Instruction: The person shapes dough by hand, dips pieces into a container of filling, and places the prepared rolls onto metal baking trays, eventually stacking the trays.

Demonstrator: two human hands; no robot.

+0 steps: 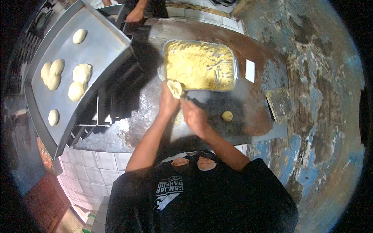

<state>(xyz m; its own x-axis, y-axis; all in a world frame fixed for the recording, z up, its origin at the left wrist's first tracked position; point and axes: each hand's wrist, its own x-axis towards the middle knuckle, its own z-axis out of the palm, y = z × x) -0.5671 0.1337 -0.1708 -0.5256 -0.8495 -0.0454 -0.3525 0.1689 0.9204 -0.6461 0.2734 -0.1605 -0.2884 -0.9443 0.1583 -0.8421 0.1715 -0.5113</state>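
Observation:
My left hand (168, 102) holds a pale, flattened piece of dough (175, 89) cupped at its fingers, just below the front-left corner of a clear rectangular container (235, 68) filled with yellow paste (198, 62). My right hand (194, 115), just right of and below the dough, is closed round a thin utensil (183, 99) whose end is at or beside the dough; its exact shape is unclear. A small yellow ball (227, 115) sits on the worn work surface (252, 112) to the right of my right hand.
At left a metal tray (97, 46) on a dark rack holds several pale dough balls (79, 36). At right lie a white card (250, 71) and a small rectangular container (278, 104), beside a peeling surface (311, 147). Another person's hand (134, 14) shows at the top.

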